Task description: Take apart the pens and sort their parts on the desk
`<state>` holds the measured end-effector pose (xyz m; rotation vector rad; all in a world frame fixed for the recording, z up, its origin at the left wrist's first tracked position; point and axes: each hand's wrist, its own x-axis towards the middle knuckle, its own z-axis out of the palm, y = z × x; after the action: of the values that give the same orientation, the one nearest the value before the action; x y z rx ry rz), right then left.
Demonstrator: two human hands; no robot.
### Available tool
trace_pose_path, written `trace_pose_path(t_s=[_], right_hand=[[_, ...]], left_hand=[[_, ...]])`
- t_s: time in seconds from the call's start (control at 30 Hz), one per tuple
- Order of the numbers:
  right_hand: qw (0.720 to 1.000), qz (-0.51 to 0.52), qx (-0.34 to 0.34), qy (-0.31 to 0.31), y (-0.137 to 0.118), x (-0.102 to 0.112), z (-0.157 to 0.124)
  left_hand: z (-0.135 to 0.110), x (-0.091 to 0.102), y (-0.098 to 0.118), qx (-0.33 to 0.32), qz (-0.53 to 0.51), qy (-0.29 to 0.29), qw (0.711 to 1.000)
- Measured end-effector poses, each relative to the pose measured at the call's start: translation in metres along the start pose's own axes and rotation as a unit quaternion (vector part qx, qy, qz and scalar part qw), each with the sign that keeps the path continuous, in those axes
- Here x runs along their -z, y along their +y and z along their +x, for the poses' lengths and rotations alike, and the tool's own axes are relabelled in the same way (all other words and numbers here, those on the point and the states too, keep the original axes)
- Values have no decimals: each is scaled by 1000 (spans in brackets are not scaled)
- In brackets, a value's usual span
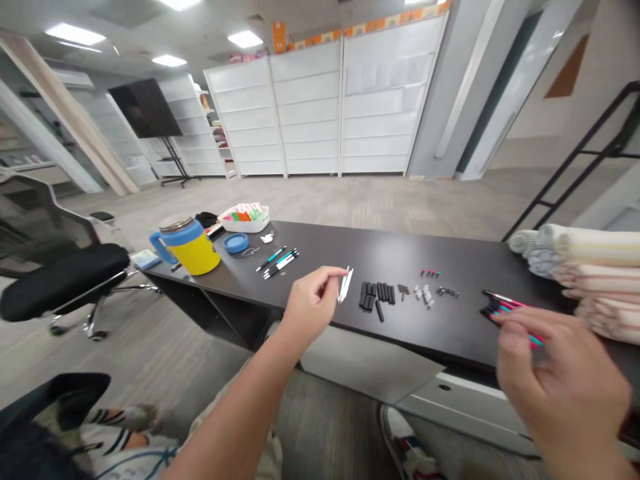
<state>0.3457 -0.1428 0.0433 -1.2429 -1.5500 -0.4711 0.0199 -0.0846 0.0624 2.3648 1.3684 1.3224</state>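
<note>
My left hand [313, 303] hovers over the dark table [350, 250], its thumb and forefinger pinched next to a small bunch of thin white rods [345, 285]; whether it grips one I cannot tell. My right hand [560, 383] is low at the right, fingers curled over a pile of pink, teal and black pen barrels [500, 307]. Between the hands lie several black grip sleeves [376, 295], small white and grey parts [425, 295], metal springs [447, 291] and tiny coloured caps [430, 273].
Assembled pens [280, 260] lie left of centre. A yellow and blue mug [193, 247], a blue lid [235, 242] and a white tray of coloured pieces [245, 218] stand at the table's left end. Rolled towels [590, 267] sit right. An office chair [55, 267] stands left.
</note>
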Motion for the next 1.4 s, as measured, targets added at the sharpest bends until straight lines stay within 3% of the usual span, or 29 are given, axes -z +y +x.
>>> trace_pose_path(t_s=[0.07,0.17,0.3,0.47,0.57,0.67,0.9,1.07,1.17,1.27,1.4], right_hand=[[999,18,42,-26,-5,-12,-3],[987,91,103,-81,-26,-22,-12],[957,183,148,-169,-62,-28,-29],[925,235,188,-232,-97,-32,-55],[917,237,219,-234,-110,-37,-69],[923,234,234,-197,-116,-44,-79],[923,228,252,-183,-115,-52,-89],[928,227,240,-174,-113,-50,-87],[949,201,186,-159,-111,-47,-82],[974,80,96,-187,-107,-43,-78],[964,-111,13,-239,-95,-47,-83]], left_hand=[[0,-12,-29,98,37,7,994],[-15,-27,-55,117,107,-41,987],[-28,-39,-58,72,173,-94,978],[-16,-45,-52,55,164,-129,976],[-7,-48,-51,40,139,-154,977],[-5,-51,-53,36,129,-156,979],[-21,-45,-65,28,161,-107,981],[-31,-52,-69,15,220,-109,969],[-34,-58,-69,9,255,-127,959],[-36,-60,-68,10,274,-143,951],[-36,-57,-66,12,282,-151,947]])
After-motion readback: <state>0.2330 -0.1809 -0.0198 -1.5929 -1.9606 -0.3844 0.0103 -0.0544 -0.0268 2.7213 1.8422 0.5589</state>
